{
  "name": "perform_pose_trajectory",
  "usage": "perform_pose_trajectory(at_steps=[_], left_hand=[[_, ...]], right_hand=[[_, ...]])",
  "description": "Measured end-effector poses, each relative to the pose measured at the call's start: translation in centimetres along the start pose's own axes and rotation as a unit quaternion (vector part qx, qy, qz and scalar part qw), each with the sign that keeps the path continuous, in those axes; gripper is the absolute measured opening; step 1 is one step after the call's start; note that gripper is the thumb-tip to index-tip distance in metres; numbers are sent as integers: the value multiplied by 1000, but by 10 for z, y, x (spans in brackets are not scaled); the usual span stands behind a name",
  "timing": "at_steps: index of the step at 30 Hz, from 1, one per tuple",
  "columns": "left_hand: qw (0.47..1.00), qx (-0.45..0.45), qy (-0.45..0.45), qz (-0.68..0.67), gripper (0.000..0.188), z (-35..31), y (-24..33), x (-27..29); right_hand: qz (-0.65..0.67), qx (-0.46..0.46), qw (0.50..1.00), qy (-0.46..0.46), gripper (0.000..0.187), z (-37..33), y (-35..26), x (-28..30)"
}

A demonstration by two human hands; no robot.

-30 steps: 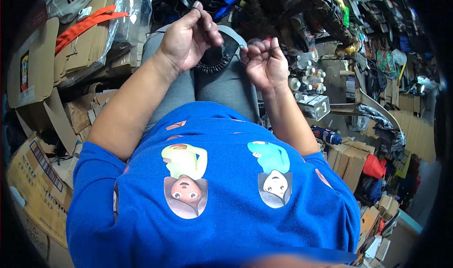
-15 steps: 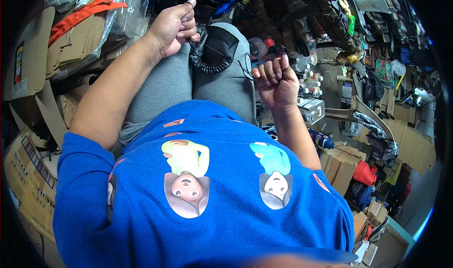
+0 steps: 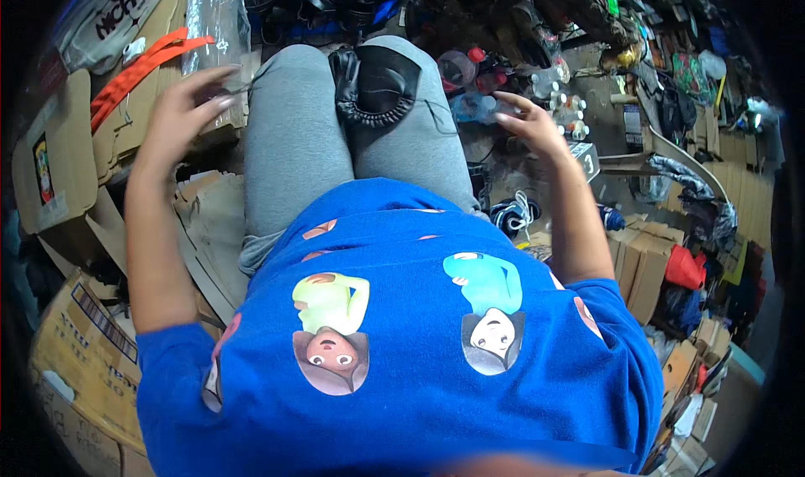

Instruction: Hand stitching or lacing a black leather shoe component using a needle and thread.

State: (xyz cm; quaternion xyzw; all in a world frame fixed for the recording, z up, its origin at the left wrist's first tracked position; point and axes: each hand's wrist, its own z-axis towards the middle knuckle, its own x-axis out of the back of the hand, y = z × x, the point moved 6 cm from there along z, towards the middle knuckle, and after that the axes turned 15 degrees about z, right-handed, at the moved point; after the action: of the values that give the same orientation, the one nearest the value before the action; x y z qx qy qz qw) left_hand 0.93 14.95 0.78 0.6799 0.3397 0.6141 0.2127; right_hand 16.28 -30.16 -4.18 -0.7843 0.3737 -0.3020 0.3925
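Observation:
A black leather-like piece with a gathered, ruffled rim (image 3: pixel 381 91) lies on my grey-trousered lap, mostly over the right thigh. A thin dark thread trails from its right side across the thigh. My left hand (image 3: pixel 186 108) is off to the left of the knee, blurred, with thumb and fingers apart. A thin dark strand shows near its fingertips; whether the hand touches it I cannot tell. My right hand (image 3: pixel 535 126) is out past the right thigh, thumb and fingers apart, nearest to a clear bluish plastic bottle (image 3: pixel 472 108). Neither hand touches the black piece.
Cardboard boxes (image 3: pixel 63 150) and an orange strap (image 3: pixel 138 74) lie at the left. Several white-capped bottles (image 3: pixel 572 116) stand to the right, near a metal-framed stand (image 3: pixel 625 163). Dark shoes (image 3: pixel 310 7) or similar items are piled beyond my knees.
Both hands have moved outward from the black piece, the left far to the left, the right a little rightward. Their closed fingers have parted. The piece stays on the lap.

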Motion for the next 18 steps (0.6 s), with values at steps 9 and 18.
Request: perform_pose_trajectory(at_steps=[9, 18], left_hand=[[917, -283, 67, 271, 36, -13, 114, -58], [905, -311, 14, 288, 29, 6, 124, -122]], right_hand=[[-199, 243, 948, -53, 43, 10, -129, -109], [-412, 123, 891, -143, 43, 19, -114, -145]])
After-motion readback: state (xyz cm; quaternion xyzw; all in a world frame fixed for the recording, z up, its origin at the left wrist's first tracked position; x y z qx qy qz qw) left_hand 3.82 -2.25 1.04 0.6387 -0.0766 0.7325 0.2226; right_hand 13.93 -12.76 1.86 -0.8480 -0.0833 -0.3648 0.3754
